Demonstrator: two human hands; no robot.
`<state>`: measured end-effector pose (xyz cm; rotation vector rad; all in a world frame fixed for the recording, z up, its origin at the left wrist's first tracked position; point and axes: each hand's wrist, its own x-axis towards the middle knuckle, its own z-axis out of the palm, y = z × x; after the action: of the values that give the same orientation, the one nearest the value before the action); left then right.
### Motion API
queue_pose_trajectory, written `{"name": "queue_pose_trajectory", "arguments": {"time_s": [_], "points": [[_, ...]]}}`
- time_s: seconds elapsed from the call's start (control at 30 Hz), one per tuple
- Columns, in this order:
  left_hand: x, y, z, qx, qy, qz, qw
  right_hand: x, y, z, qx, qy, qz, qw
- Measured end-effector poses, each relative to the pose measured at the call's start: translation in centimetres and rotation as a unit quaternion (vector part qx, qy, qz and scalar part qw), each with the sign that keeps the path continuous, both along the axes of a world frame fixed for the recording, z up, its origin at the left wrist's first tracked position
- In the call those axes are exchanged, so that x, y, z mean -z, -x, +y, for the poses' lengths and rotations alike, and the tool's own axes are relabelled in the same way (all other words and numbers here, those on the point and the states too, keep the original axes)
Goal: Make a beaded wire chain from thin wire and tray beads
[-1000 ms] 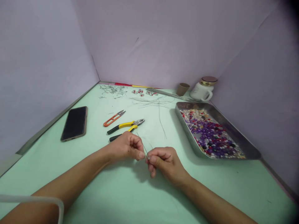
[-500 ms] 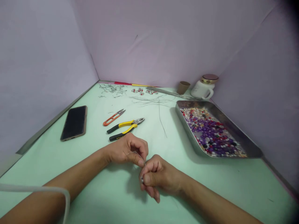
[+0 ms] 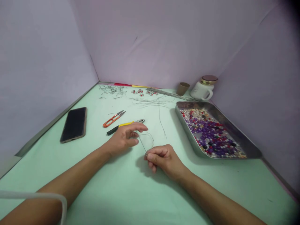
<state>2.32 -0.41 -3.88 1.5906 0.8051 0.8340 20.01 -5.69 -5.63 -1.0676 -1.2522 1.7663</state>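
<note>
My right hand (image 3: 164, 159) rests on the green table, pinching the end of a thin looped wire (image 3: 147, 142) between thumb and forefinger. My left hand (image 3: 125, 137) is open, fingers stretched forward just over the yellow-handled pliers (image 3: 124, 125), its thumb beside the wire loop. Orange thread snips (image 3: 113, 118) lie a little beyond the pliers.
A metal tray (image 3: 236, 131) of purple, red and white beads sits at the right. A black phone (image 3: 74, 123) lies at the left. Loose wires (image 3: 152, 100), small beaded pieces (image 3: 140, 92), a brown cup (image 3: 182, 88) and a lidded white mug (image 3: 202, 89) line the back wall.
My left hand let go of the wire, opened and reached forward over the pliers. My right hand moved up a little, still pinching the wire, which now shows as a loop.
</note>
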Motion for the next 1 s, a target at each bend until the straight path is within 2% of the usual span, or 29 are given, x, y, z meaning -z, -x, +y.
{"name": "queue_pose_trajectory", "arguments": {"time_s": [0.2,0.27,0.33,0.37,0.43,0.53,0.57,0.63,0.73,0.8,0.87,1.0], "points": [[-0.5,-0.1,-0.3,-0.123,-0.022,0.036,0.991,-0.5,0.2,0.0,0.010,-0.024,-0.054,0.998],[-0.9,-0.4,-0.8,-0.207,-0.078,0.069,0.973,-0.3,0.3,-0.2,0.008,-0.037,-0.070,0.997],[-1.4,-0.7,-1.6,-0.284,-0.173,0.103,0.938,-0.1,0.4,-0.2,0.007,-0.055,-0.096,0.994],[-1.6,-0.8,-2.0,-0.295,-0.228,0.116,0.921,0.0,0.4,-0.3,0.004,-0.068,-0.109,0.992],[-1.9,-0.9,-2.6,-0.271,-0.323,0.130,0.897,0.1,0.4,-0.3,-0.008,-0.102,-0.130,0.986],[-2.0,-0.9,-2.9,-0.205,-0.386,0.133,0.889,0.2,0.3,-0.3,-0.027,-0.137,-0.133,0.981],[-2.0,-0.8,-2.7,-0.193,-0.378,0.129,0.896,0.2,0.2,-0.3,-0.031,-0.140,-0.128,0.981],[-2.1,-0.3,-2.1,-0.172,-0.311,0.116,0.928,0.1,0.1,-0.3,-0.044,-0.140,-0.115,0.982],[-2.2,0.8,-0.8,-0.117,-0.130,0.080,0.981,0.0,0.0,-0.3,-0.065,-0.144,-0.092,0.983],[-2.1,1.2,-0.2,-0.088,-0.040,0.080,0.992,-0.1,0.0,-0.3,-0.076,-0.147,-0.082,0.983],[-2.0,1.1,0.0,-0.063,-0.008,0.093,0.994,-0.2,0.0,-0.3,-0.079,-0.152,-0.079,0.982],[-1.8,0.2,-0.4,-0.031,-0.005,0.109,0.994,-0.3,-0.1,-0.3,-0.074,-0.162,-0.084,0.980]]}}
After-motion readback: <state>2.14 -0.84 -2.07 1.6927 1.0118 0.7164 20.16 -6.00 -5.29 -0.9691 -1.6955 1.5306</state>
